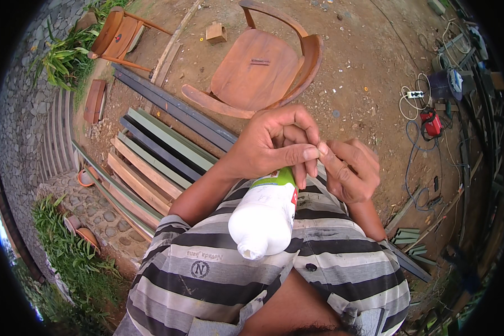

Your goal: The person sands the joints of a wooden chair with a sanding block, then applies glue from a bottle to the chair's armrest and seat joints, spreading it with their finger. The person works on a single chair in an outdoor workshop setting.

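Note:
A white plastic bottle with a green and red label lies slanted against my striped shirt, its far end hidden under my hands. My left hand is closed, fingers curled above that hidden end, with its thumb tip meeting my right hand. My right hand is closed, thumb and forefinger pinched at a spot beside the left thumb. Whatever is between the fingertips is too small to make out, and I cannot tell whether the left fingers grip the bottle.
A wooden armchair stands on the dirt ahead, a second chair at upper left. Stacked painted and bare boards and dark beams lie to my left. Cables, a red machine and a bucket are at right.

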Available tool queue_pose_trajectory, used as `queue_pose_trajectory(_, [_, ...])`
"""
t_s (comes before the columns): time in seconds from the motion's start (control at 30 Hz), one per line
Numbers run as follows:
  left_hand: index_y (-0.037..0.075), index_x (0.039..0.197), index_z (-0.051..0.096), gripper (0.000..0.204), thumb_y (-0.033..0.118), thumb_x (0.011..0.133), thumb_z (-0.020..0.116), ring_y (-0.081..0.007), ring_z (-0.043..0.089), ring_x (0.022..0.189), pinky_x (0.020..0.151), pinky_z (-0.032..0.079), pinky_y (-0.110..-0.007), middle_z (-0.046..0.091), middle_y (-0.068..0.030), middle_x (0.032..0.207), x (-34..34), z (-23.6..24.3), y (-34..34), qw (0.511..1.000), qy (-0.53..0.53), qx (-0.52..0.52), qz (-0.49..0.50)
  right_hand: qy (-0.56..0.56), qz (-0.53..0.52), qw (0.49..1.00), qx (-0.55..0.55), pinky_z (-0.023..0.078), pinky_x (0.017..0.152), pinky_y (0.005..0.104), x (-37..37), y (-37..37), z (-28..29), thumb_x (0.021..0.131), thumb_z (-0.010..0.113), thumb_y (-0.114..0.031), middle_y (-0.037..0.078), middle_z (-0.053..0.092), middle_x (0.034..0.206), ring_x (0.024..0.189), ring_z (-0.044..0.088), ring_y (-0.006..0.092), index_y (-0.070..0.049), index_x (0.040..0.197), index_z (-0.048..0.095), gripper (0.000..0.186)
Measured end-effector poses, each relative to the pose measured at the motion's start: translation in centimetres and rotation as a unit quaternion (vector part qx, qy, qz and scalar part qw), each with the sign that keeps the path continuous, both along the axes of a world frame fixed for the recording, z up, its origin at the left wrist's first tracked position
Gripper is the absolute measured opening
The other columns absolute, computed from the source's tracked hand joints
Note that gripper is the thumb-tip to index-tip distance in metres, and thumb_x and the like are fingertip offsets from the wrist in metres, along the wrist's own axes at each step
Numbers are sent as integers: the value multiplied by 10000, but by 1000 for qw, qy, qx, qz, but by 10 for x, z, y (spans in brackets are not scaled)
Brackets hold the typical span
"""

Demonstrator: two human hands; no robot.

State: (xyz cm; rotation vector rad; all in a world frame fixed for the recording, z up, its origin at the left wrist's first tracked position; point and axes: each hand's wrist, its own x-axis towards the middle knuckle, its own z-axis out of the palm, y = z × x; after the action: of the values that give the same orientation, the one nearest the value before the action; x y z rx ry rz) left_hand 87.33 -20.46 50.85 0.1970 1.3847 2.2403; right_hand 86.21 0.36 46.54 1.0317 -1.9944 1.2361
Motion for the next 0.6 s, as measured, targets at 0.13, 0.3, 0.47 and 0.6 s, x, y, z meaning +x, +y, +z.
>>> queue_pose_trajectory(0.13, [-26, 1050, 530, 135, 28, 997, 641, -220, 726, 626, 528, 591, -298, 712, -187, 805, 2, 0, 0, 1000, -3, -4, 5, 0, 3, 1000, 15, 476, 517, 272, 2, 2, 2, 748, 797, 7, 55, 719, 932, 640, 630, 157, -110, 1184, 787, 451])
queue_pose_trajectory(0.3, [-25, 1066, 558, 152, 56, 997, 665, -198, 732, 650, 541, 582, -283, 725, -157, 824, 5, -4, -1, 1000, 26, 10, 15, 28, -4, 999, 36, 463, 517, 271, 0, 4, 10, 746, 796, -21, 49, 726, 950, 644, 632, 146, -116, 1182, 788, 446])
queue_pose_trajectory(0.47, [-20, 1096, 580, 178, 70, 988, 689, -179, 734, 679, 545, 567, -265, 737, -155, 842, 7, -9, -1, 999, 32, 22, 24, 34, 13, 997, 61, 459, 519, 274, -1, 10, 15, 738, 809, -50, 56, 734, 952, 666, 643, 145, -105, 1162, 792, 428])
queue_pose_trajectory(0.6, [-20, 1111, 612, 258, 218, 1021, 659, -196, 741, 718, 583, 571, -285, 747, -154, 865, 8, -10, -6, 997, 51, 42, 27, -67, 52, 996, 7, 517, 574, 295, -3, 4, 11, 756, 828, -102, 84, 735, 956, 698, 675, 186, -78, 1133, 795, 379])
